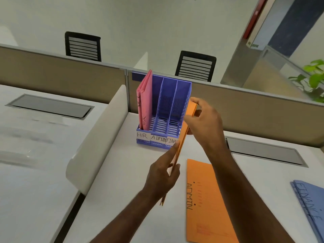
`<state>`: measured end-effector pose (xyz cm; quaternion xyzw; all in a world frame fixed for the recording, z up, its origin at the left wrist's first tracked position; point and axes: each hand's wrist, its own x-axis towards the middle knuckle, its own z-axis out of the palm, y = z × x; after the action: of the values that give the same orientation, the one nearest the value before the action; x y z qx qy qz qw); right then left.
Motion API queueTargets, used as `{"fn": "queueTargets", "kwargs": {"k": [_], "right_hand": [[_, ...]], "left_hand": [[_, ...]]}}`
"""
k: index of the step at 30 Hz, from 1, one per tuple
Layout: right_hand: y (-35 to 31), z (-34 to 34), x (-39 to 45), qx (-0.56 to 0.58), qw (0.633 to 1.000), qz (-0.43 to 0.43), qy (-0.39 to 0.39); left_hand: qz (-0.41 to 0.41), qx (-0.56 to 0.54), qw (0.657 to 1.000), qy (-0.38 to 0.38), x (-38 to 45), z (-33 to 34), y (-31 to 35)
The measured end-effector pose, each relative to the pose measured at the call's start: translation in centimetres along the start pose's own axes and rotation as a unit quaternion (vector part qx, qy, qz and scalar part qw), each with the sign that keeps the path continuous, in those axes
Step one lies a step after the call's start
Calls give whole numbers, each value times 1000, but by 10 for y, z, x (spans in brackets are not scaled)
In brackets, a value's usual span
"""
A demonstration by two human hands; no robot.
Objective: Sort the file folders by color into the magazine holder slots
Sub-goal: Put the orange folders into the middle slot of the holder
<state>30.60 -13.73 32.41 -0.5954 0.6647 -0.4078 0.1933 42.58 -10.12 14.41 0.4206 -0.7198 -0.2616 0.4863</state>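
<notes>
Both hands held one orange folder edge-on in the air, just in front of the blue holder. The right hand pinched its far top corner between thumb and curled fingers; the left hand gripped its near lower edge, fingers lying along the side. The holder stood on the white desk with three slots labelled HR, ADMIN and FINAN— the last label partly hidden by the folder. Pink folders stood upright in the HR slot; the other two slots showed bare slatted floors. A second orange folder, marked ADMIN, lay flat on the desk under the right forearm. Blue folders marked FINANCE lay at the right edge.
</notes>
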Motion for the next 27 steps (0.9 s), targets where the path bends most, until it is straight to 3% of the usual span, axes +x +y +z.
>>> {"fn": "queueTargets", "kwargs": {"k": [4, 9, 17, 27], "right_hand": [[-15, -12, 8, 8, 999, -38, 29], [-35, -16, 38, 1, 992, -89, 89], [-57, -7, 97, 36, 982, -140, 122], [-41, 25, 155, 25, 981, -161, 103]], "left_hand": [[21, -2, 998, -51, 14, -12, -2], [34, 17, 997, -61, 65, -28, -2], [31, 123, 992, 21, 141, -30, -22], [-46, 106, 992, 49, 196, -8, -59]]}}
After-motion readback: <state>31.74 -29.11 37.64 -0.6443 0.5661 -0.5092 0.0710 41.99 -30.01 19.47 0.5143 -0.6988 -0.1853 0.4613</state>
